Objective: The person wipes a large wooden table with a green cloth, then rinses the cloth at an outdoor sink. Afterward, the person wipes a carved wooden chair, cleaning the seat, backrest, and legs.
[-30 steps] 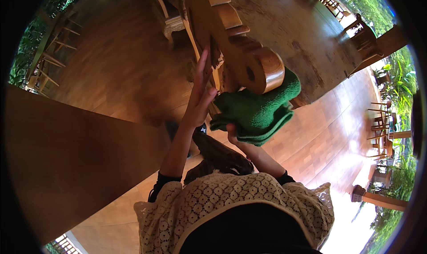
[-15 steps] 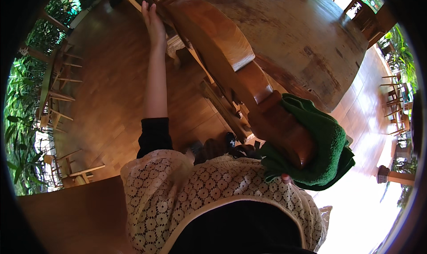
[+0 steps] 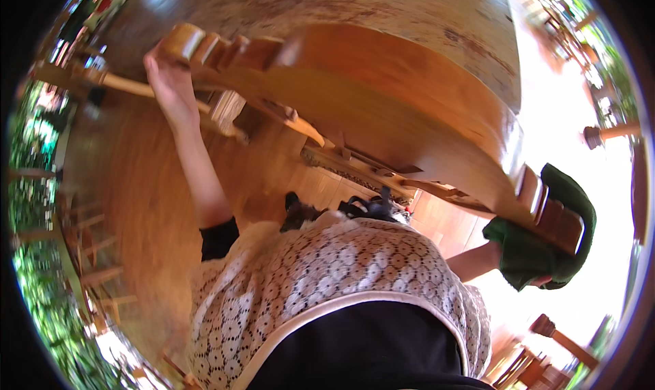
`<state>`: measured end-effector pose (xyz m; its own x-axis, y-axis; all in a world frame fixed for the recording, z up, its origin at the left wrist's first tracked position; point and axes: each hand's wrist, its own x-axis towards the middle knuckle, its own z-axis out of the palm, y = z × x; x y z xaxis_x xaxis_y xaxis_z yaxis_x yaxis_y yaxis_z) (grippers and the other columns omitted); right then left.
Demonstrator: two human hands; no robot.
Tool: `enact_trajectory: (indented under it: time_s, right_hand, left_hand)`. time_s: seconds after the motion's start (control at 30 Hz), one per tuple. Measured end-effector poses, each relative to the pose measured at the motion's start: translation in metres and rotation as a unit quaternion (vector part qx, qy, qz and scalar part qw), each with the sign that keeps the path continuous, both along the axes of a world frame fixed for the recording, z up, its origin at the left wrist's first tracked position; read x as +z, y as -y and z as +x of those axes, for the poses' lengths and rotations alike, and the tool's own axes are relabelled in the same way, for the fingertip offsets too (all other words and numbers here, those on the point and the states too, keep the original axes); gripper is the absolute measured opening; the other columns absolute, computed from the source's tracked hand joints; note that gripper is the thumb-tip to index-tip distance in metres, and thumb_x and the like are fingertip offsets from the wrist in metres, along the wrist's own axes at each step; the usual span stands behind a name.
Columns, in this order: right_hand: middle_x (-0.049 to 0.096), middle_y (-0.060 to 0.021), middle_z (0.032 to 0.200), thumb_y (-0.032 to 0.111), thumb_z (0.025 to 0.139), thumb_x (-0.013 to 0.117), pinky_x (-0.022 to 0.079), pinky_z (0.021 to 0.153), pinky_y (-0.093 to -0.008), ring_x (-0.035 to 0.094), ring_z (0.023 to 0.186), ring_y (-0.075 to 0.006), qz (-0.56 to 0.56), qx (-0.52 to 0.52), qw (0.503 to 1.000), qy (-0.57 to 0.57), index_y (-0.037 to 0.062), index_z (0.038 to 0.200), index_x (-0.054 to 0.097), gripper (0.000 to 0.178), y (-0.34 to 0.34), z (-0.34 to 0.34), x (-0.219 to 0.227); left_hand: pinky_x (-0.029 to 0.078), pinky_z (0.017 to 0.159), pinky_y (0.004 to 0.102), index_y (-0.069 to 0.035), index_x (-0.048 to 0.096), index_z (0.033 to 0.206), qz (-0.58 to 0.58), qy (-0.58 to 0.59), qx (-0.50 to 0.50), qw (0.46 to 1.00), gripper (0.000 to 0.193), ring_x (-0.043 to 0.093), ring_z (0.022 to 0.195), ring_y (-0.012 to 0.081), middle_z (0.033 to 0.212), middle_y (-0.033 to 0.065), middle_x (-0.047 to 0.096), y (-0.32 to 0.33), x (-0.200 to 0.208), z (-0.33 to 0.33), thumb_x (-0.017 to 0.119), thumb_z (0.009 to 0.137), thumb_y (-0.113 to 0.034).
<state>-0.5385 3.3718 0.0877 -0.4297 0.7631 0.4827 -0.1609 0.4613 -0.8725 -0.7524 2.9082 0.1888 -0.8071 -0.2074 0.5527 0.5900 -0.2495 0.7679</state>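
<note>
A large varnished wooden chair [image 3: 382,83], with a curved top rail stepped at both ends, spans the view in front of me. My left hand [image 3: 174,93] is at the rail's left end, its fingers partly hidden by the wood as it grips there. At the right end, a green cloth [image 3: 532,253] wraps around the tip of the rail. My right hand [image 3: 544,281] is mostly covered by that cloth and presses it to the wood; only the wrist and a fingertip show.
Beyond the chair stands a broad worn wooden table [image 3: 437,8]. Wooden chairs [image 3: 95,274] line the left side by green plants [image 3: 41,260]. More wooden furniture [image 3: 525,369] is at the lower right, on the brightly lit side. Tiled floor [image 3: 157,185] lies below.
The chair's rail has swung from a steep slant to lie more across my view. My left hand has moved left to its end, and my right hand with the cloth has moved right.
</note>
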Motion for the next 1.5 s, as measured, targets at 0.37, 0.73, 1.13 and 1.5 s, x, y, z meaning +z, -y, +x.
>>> enact_trajectory:
  time_s: [0.37,0.73,1.13,1.5]
  right_hand:
    - [0.054,-0.0116,0.102,0.036,0.078,0.053,0.038,0.087,-0.0373,0.050,0.100,-0.0271,0.366,-0.018,0.928,0.063,0.0039,0.109,0.050,0.044,0.325,-0.145,-0.012]
    - [0.049,-0.0125,0.109,0.041,0.079,0.053,0.037,0.090,-0.0398,0.048,0.100,-0.0261,0.064,-0.143,0.987,-0.038,0.0020,0.116,0.042,0.055,0.221,-0.076,-0.043]
    - [0.048,-0.0130,0.114,0.028,0.086,0.045,0.031,0.094,-0.0371,0.044,0.107,-0.0262,0.115,0.015,0.993,-0.024,0.0009,0.116,0.042,0.041,0.353,-0.146,-0.049]
    - [0.054,-0.0111,0.106,0.025,0.069,0.061,0.038,0.086,-0.0354,0.048,0.101,-0.0268,-0.073,0.257,0.963,0.021,0.0073,0.102,0.057,0.038,0.378,-0.170,-0.086]
  left_hand:
    - [0.027,0.090,0.0291,-0.004,0.039,0.101,-0.196,-0.028,-0.135,0.971,0.041,0.039,0.100,0.0142,0.102,0.0058,0.041,0.019,-0.002,-0.027,0.045,0.086,-0.042]
    - [0.024,0.100,0.0422,0.003,0.032,0.124,-0.002,0.037,-0.388,0.921,0.059,0.034,0.119,0.0269,0.127,0.0177,0.036,0.006,-0.011,-0.041,0.031,0.088,-0.045]
    - [0.032,0.096,0.0475,0.001,0.035,0.120,0.038,0.074,-0.337,0.938,0.063,0.040,0.113,0.0368,0.122,0.0194,0.038,0.003,-0.007,-0.032,0.025,0.087,-0.052]
    - [0.025,0.100,0.0436,-0.002,0.033,0.124,0.012,0.112,-0.307,0.945,0.057,0.033,0.119,0.0245,0.128,0.0126,0.035,0.012,-0.010,-0.040,0.032,0.088,-0.046]
